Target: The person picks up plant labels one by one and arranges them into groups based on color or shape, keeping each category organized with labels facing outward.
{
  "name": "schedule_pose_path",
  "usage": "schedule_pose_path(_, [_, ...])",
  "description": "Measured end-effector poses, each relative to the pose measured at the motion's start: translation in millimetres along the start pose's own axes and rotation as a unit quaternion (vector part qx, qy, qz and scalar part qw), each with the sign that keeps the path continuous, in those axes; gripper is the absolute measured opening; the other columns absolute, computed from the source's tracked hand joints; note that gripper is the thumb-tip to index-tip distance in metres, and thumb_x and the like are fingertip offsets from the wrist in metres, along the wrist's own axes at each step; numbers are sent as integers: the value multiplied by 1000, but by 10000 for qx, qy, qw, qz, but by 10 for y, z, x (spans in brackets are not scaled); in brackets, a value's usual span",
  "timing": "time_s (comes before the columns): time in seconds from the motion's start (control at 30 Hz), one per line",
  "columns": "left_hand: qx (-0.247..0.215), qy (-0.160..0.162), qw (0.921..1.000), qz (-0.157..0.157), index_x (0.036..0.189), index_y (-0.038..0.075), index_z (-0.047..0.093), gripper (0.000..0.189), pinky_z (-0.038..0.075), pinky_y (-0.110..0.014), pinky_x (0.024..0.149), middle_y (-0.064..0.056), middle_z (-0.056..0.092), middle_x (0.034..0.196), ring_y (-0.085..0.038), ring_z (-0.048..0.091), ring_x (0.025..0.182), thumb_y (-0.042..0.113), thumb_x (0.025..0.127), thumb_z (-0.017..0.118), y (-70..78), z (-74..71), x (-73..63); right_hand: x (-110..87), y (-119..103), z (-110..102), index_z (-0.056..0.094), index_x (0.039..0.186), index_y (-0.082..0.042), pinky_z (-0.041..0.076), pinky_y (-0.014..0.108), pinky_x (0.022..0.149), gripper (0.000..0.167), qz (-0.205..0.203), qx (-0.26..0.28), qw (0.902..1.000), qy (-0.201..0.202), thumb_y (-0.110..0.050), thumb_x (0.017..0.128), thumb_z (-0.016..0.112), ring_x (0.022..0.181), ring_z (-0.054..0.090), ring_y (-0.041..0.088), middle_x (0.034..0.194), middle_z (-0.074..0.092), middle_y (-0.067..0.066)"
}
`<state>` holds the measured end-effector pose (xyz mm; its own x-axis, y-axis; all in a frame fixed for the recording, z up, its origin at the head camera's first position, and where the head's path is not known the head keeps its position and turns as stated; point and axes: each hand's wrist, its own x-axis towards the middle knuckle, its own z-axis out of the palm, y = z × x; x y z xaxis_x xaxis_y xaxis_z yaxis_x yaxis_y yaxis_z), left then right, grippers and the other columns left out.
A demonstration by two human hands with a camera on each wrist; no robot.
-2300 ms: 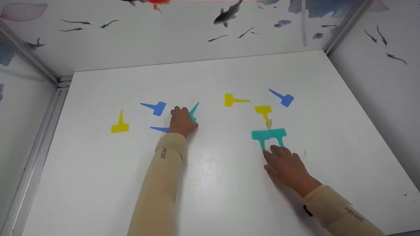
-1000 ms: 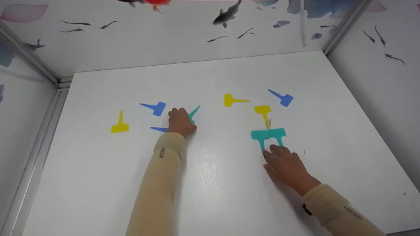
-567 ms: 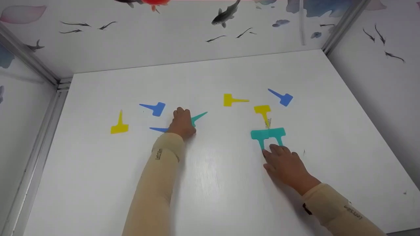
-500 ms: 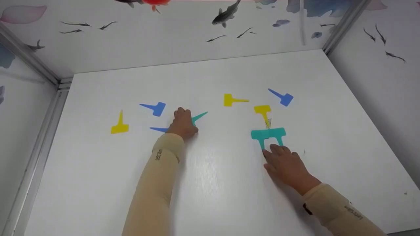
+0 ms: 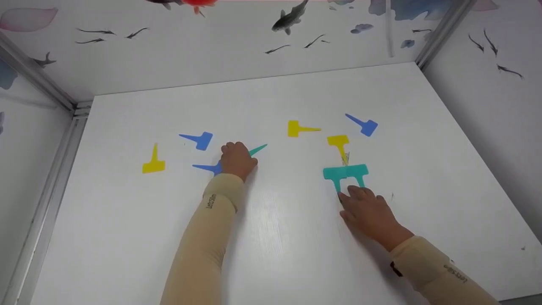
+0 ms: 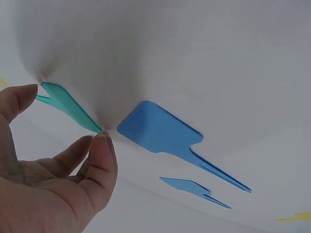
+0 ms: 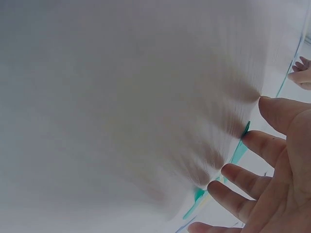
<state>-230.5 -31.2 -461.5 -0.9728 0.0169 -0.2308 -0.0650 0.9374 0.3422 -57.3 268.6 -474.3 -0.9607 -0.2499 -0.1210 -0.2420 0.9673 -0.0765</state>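
Note:
T-shaped plastic plant labels lie flat on a white table. My left hand (image 5: 238,160) is over a teal plant label (image 6: 68,106); in the left wrist view the thumb is at one end of its head and a bent finger at the other. In the head view only its stem shows, pointing right. Close beside that hand lies a blue label (image 6: 155,127), its head partly covered in the head view. My right hand (image 5: 372,216) rests with fingers extended at the stems of a pair of teal labels (image 5: 335,173), whose heads meet side by side.
A blue label (image 5: 200,140) and a yellow one (image 5: 154,163) lie on the left. Behind the teal pair are two yellow labels (image 5: 293,128) and a blue one (image 5: 369,127). White panels with painted fish (image 5: 289,19) wall in the table (image 5: 271,262).
The teal label under my left hand has turned clockwise, its stem swinging from upward to rightward. That hand has shifted slightly, baring more of the blue label. The right hand stays put.

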Motion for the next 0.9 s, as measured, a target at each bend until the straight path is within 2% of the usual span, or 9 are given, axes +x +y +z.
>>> schedule_pose_path(0.2, [302, 123, 9990, 293, 109, -7, 59, 32, 49, -43, 89, -22, 57, 109, -33, 51, 105, 19, 89, 59, 22, -8, -31, 8, 3, 2, 54, 137, -8, 45, 62, 87, 51, 15, 58, 10000, -33, -30, 91, 64, 125, 44, 41, 138, 50, 20])
schedule_pose_path(0.5, [602, -34, 9964, 601, 124, -6, 53, 30, 45, -43, 98, -23, 56, 117, -33, 51, 111, 9, 100, 43, 27, -34, -34, 16, 7, 5, 54, 137, -8, 46, 61, 87, 51, 7, 120, 9999, -23, -31, 92, 63, 126, 44, 41, 138, 50, 19])
schedule_pose_path(0.9, [518, -193, 9959, 718, 118, -8, 57, 28, 45, -43, 98, -22, 56, 112, -32, 50, 107, 5, 95, 48, -33, -48, -26, 3, 12, 6, 55, 136, -9, 46, 61, 87, 50, -19, 167, 9998, 49, -29, 92, 65, 126, 45, 41, 137, 51, 19])
